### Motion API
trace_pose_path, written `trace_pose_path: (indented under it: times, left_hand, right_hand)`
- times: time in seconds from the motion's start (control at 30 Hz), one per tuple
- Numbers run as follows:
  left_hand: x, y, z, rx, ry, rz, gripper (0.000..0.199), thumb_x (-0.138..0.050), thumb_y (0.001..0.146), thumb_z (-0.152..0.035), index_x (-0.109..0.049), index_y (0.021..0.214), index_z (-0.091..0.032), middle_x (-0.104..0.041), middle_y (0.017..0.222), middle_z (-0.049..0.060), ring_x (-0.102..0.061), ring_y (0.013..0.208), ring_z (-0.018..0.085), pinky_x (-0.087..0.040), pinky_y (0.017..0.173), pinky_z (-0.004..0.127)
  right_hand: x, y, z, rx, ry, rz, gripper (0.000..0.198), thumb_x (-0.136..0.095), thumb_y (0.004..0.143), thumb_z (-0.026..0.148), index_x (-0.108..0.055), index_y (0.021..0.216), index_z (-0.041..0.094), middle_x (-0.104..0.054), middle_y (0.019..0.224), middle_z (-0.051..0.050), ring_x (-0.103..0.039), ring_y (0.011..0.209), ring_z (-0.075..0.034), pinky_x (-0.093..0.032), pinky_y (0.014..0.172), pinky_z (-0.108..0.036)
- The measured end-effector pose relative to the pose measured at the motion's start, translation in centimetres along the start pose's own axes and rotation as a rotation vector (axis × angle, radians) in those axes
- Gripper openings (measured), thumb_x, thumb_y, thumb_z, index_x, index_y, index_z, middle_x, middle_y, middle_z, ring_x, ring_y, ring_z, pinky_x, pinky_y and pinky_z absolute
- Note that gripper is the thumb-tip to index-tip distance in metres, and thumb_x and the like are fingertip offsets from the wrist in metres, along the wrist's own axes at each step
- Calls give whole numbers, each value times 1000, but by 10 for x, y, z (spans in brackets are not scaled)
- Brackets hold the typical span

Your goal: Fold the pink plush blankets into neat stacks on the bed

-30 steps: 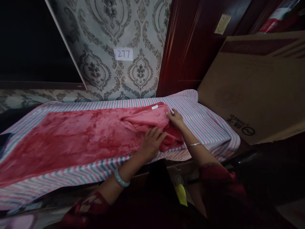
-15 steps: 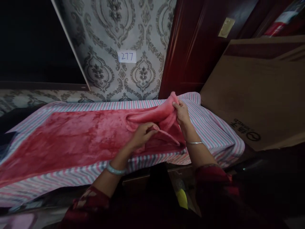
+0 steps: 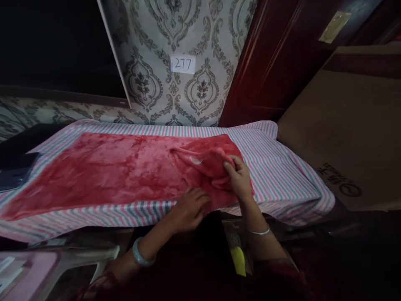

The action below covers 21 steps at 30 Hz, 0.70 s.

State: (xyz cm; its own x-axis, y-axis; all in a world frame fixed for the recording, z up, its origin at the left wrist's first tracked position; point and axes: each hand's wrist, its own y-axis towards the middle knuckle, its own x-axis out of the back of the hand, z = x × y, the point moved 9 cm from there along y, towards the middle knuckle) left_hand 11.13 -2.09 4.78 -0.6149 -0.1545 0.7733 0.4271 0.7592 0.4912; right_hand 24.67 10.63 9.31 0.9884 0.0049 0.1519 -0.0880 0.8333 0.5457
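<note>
Patterned wallpaper (image 3: 140, 50), striped cloth (image 3: 282, 171), red blanket (image 3: 112, 169) rumpled at one end

Taking the red blanket's middle as the clock's centre, with twelve at the wallpaper, I see it lying smooth toward nine o'clock on the striped cloth and rumpled toward three, with a cardboard box (image 3: 341, 121) beyond that end. The right hand (image 3: 240, 177), at three, pinches a raised fold (image 3: 214, 162) between thumb and fingers. The left hand (image 3: 189, 209) sits at four, by the near edge, fingers curled; whether it grips any fabric I can't tell. Material that looks this limp would, I'd judge, behave best pinched close to the fold's edge, with the left palm flat and light, so the smooth stretch isn't dragged along.
</note>
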Motion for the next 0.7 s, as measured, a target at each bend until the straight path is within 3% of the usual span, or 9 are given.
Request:
trace_pose_path:
  times: [0.07,0.13,0.23,0.27,0.37,0.43,0.5,0.6,0.7]
  left_hand:
    - [-22,-12,-7,-56,125,112,51,-67,82,-20,-58,132,-18,-62,137,14,-51,134,31,-31,119,56]
    - [-38,-21,-7,-98,239,171,62,-72,82,-24,-51,140,-18,-53,149,16,-43,142,33,-21,123,59]
    - [-50,-23,2,-127,358,163,54,-66,88,-19,-53,140,-19,-55,148,15,-46,140,29,-25,122,56]
    - [-52,-20,6,-125,378,149,47,-63,89,-17,-56,136,-19,-59,143,14,-50,136,28,-29,120,54]
    - [-50,-9,15,-121,358,84,30,-58,90,-12,-67,118,-20,-69,125,13,-60,121,25,-38,113,49]
    - [-42,0,18,-115,272,0,27,-55,90,-10,-69,110,-19,-73,114,11,-64,111,24,-40,110,49]
    - [-28,6,22,-81,143,-119,30,-51,88,-7,-69,108,-20,-74,105,9,-66,103,23,-46,105,47]
    - [-7,13,30,-8,-61,-258,36,-47,85,-6,-69,110,-19,-74,102,9,-68,99,22,-54,90,40]
    - [4,20,34,36,-193,-296,30,-47,88,-8,-69,105,-19,-74,98,7,-70,94,20,-55,84,35]
  right_hand:
    - [5,15,-10,-30,7,27,25,-65,82,41,-69,95,20,-69,90,-1,-61,86,-20,-49,81,-31]
    - [2,41,-23,-98,-1,162,26,-68,78,44,-68,85,19,-66,81,0,-59,78,-19,-48,75,-30]
    - [15,101,-23,-195,-33,246,25,-67,78,41,-58,69,20,-56,66,2,-50,64,-15,-44,63,-28]
    - [32,126,-5,-132,-52,145,23,-66,80,37,-56,69,20,-54,66,3,-49,63,-15,-43,63,-28]
    - [75,160,90,337,-127,-169,10,-62,86,27,-58,80,21,-57,77,1,-51,74,-14,-45,76,-28]
    - [67,138,135,565,-197,-144,7,-60,88,21,-63,94,20,-62,89,-2,-55,85,-16,-46,84,-30]
    - [33,96,136,600,-223,80,9,-56,92,22,-65,91,22,-66,91,-3,-60,87,-19,-48,84,-32]
    - [-15,18,74,397,-158,409,12,-56,90,23,-67,91,25,-71,88,-4,-65,82,-23,-53,77,-36]
    - [-14,-33,6,162,-130,338,13,-58,87,27,-68,94,23,-73,90,-4,-68,83,-23,-54,77,-35]
